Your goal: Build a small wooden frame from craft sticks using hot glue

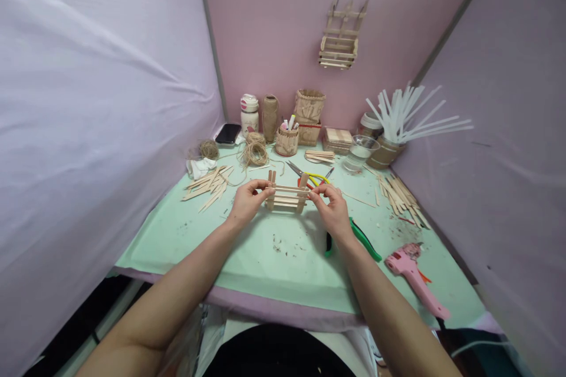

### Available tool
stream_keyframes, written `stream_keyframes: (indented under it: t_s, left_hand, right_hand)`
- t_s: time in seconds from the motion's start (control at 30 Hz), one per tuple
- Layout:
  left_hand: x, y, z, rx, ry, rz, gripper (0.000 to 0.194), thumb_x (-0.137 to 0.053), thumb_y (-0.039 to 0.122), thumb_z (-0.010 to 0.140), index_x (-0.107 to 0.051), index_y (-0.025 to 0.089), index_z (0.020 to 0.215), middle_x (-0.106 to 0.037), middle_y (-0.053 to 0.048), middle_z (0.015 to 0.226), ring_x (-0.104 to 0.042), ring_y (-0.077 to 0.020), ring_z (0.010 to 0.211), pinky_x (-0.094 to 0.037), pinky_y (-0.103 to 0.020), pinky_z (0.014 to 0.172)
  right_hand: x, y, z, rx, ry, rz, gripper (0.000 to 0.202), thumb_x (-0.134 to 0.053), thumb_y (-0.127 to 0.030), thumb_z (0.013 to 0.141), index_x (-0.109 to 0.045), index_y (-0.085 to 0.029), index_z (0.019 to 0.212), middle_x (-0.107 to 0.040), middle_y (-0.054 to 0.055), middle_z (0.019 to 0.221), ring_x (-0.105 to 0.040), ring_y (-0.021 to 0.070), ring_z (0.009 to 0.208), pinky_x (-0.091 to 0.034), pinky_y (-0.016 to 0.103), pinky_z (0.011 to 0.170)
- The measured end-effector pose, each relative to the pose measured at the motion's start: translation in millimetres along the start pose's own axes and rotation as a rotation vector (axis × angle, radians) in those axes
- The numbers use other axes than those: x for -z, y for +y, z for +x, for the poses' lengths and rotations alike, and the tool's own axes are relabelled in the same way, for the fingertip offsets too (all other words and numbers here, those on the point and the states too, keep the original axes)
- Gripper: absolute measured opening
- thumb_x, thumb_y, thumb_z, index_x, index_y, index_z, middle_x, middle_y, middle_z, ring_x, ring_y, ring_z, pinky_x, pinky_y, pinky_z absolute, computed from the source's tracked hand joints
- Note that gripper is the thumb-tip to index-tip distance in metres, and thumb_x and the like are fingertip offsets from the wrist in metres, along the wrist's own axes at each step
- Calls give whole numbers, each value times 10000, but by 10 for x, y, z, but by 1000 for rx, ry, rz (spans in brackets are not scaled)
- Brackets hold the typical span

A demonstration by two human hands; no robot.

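Observation:
A small frame of wooden craft sticks (pixel 287 201) stands near the middle of the table, with several horizontal slats between upright sticks. My left hand (pixel 250 199) pinches its left end at the top slat. At the right end of the same slat, my right hand (pixel 329 205) has its fingers closed on the frame. Green-handled pliers (pixel 365 240) lie partly under my right forearm. Behind the frame are pliers with red and yellow handles (pixel 315 178). A pink glue gun (pixel 415 277) rests at the right front.
Loose sticks lie left (pixel 210 187) and right (pixel 401 197). Along the back stand a bottle (pixel 250 115), twine (pixel 255 152), a pen holder (pixel 287 141), a plastic cup of water (pixel 359 154) and a container of glue sticks (pixel 384 153). A stick rack (pixel 339 50) hangs on the wall.

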State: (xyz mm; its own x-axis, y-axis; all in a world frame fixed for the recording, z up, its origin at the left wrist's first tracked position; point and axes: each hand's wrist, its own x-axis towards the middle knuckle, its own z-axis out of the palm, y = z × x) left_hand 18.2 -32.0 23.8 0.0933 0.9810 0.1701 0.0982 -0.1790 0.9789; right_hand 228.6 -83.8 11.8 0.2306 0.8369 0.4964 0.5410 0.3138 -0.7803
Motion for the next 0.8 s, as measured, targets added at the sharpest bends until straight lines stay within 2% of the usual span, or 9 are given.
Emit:
stream_keyframes:
  t_s: [0.23,0.4,0.57,0.67,0.8]
  left_hand:
    - [-7,-9,0,-14,-4,15,178,-723,315,677,-729,175,786,-715,-43,841,-579,-155,731,-438,-269,711]
    - [-13,-34,1,-35,16,65,178,-705,310,693,-725,170,800,-717,-46,857,-565,-146,717,-426,-269,707]
    - [-13,-62,16,-56,1,72,182,-694,314,699,-722,170,806,-717,-38,854,-570,-152,738,-421,-272,715]
    - [-13,-67,19,-64,4,74,192,-691,320,700,-719,164,809,-716,-40,855,-572,-152,743,-422,-276,719]
    - [-23,-76,23,-89,-5,75,175,-679,311,704,-711,165,795,-711,-35,831,-571,-151,733,-423,-279,714]
  right_hand:
    - [-20,13,-10,-56,26,24,191,-604,-392,811,-614,-226,717,-644,16,777,-519,204,819,-378,379,867]
    - [-38,-1,-20,-127,59,84,221,-676,-377,749,-592,-210,867,-633,33,907,-522,188,840,-418,346,819]
    - [-75,-53,45,-122,-56,246,330,-709,-331,721,-556,-230,995,-654,34,996,-589,197,926,-447,342,821]
    - [-114,-63,94,-147,-98,336,376,-714,-333,725,-539,-234,1043,-686,25,925,-626,208,930,-464,344,797]
    - [-158,-34,122,-139,-75,343,363,-720,-323,724,-546,-229,1029,-706,2,812,-643,208,891,-459,369,845]
